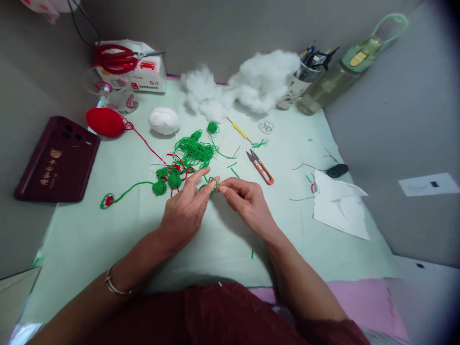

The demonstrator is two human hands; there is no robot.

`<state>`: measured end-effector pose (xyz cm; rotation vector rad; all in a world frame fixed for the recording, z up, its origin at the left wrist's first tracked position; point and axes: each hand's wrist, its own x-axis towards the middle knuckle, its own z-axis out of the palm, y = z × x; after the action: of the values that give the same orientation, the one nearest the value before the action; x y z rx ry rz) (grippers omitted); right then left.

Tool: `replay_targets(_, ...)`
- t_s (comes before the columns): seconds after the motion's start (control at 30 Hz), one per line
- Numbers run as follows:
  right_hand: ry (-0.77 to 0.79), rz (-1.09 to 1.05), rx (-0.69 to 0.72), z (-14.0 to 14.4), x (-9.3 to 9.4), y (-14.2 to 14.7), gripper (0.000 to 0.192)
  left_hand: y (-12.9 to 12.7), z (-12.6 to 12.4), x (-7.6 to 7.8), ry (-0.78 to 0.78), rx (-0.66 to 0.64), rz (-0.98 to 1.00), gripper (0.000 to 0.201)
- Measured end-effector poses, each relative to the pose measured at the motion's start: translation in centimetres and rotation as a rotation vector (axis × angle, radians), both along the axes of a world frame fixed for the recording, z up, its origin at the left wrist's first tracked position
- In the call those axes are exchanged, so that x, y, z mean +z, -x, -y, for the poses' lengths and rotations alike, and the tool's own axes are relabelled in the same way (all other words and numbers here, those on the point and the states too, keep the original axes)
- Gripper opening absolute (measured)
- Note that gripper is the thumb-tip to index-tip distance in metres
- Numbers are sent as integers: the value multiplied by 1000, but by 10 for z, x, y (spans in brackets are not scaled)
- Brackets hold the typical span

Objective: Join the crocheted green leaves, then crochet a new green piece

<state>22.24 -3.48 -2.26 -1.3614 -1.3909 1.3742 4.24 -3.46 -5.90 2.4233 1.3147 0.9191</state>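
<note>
My left hand (187, 203) pinches a strand of green yarn (213, 181) between thumb and fingertips, with its index finger stretched out. Close against it, my right hand (247, 199) is closed in a pinch on the same yarn; whether it also grips a small tool I cannot make out. Just beyond the fingers lies a loose heap of green yarn (196, 149). Left of my left hand are small green crocheted balls (174, 180) tangled with red and white strands. A green cord ends in a red and green crocheted piece (107, 201) farther left.
Orange-handled thread snips (260, 167) and a yellow crochet hook (239, 130) lie to the right. White stuffing (258, 79), a pen cup (300, 84) and a bottle (341, 72) stand behind. Red yarn (105, 122), white yarn (164, 120) and a phone (57, 160) are left; a tissue (339, 203) lies right.
</note>
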Motion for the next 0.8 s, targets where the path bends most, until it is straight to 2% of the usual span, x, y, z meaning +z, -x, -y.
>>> replay_targets(0.63, 89, -96, 35, -3, -8, 0, 25, 3, -6, -7, 89, -11, -54, 40)
replay_targets(0.8, 117, -116, 34, -5, -8, 0, 29, 3, -7, -7, 56, -20, -79, 40)
